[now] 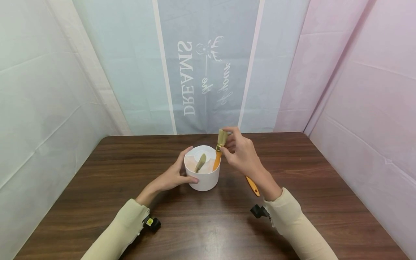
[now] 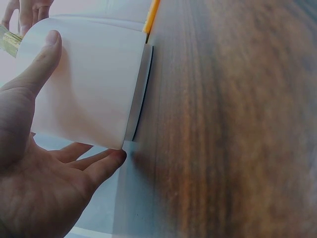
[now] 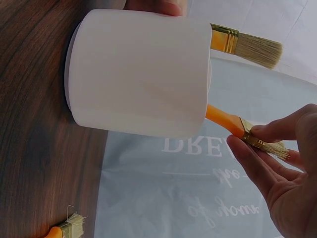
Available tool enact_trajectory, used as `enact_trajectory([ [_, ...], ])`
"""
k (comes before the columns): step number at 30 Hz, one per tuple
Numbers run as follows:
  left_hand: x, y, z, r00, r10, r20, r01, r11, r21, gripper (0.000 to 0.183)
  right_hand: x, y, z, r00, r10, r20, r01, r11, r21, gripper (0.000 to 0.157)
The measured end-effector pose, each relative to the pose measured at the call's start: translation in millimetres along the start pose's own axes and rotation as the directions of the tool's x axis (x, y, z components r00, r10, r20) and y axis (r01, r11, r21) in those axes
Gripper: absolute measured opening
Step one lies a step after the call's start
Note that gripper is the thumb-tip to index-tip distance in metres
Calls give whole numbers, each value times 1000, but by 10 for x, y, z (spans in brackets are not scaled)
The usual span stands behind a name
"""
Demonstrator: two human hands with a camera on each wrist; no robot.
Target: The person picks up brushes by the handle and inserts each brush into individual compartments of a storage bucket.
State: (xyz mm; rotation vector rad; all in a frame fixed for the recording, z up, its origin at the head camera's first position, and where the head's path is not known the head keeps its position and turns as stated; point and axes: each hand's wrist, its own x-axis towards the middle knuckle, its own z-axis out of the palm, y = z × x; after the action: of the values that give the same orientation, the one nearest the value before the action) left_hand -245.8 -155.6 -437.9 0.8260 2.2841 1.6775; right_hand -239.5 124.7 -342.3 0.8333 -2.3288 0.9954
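Note:
A white round container (image 1: pixel 205 182) stands on the table, with my left hand (image 1: pixel 170 177) around its left side, thumb at the front and fingers behind. In the right wrist view, my right hand (image 3: pixel 285 168) pinches a paintbrush (image 3: pixel 225 120) near its metal ferrule. Bristles up, that brush tilts with its orange handle reaching down into the container. Another paintbrush (image 3: pixel 257 48) leans inside, its bristles above the rim. On the table to the right, below my right wrist, lies a third paintbrush (image 1: pixel 252 186), partly hidden by the arm in the head view.
The dark wooden table (image 1: pixel 208 231) reaches back to a hanging cloth (image 1: pixel 208 119) with mirrored lettering. Pale cloth walls (image 1: pixel 42 108) rise on both sides. Black wrist cameras (image 1: pixel 152 223) stick out from both sleeves.

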Motion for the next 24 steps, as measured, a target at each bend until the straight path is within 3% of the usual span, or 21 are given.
enact_trajectory([
  [24, -11, 18, 4, 1000, -14, -4, 14, 1000, 9, 117, -14, -39, -2, 999, 23, 47, -23, 1000, 1, 56],
])
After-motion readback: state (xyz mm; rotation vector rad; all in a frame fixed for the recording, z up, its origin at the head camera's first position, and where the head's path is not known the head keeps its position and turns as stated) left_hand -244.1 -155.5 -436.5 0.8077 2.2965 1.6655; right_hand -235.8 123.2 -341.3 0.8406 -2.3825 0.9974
